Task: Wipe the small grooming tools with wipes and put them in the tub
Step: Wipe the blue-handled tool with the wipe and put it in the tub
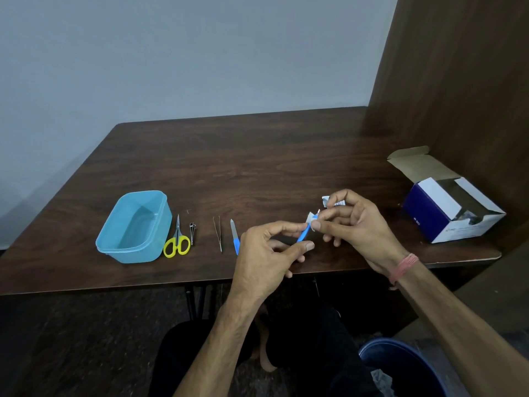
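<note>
Wiping the blue-handled tool (303,235) is the step in hand, and it sits just right of the frame's centre, held in the air above the near edge of the worktop (257,156). The left hand (266,253) makes its grip with curled fingers and thumb pinching the blue handle at its lower end. The right hand (352,222) has its thumb and fingers closed on a small white wipe (310,223) folded round the metal end; a torn white sachet (326,200) also looks tucked under its upper fingers, though that part is too small to be sure of.

The tool's long axis runs on a diagonal, handle toward the lower left, metal tip toward the upper right. Only a sliver of that tip shows beyond the wipe.

To do this well, I judge the left hand should hold the handle steady while the right draws the wipe along the axis toward the tip, turning the tool between strokes so every side is reached. The tip may be sharp, so fingers are best kept behind the wipe.

At the left of the frame the blue tub (134,224) appears empty. Beside it on the worktop lie yellow scissors (177,239), a nail clipper (192,232), tweezers (218,233) and a blue-handled file (234,236), all apparently unwiped.
</note>
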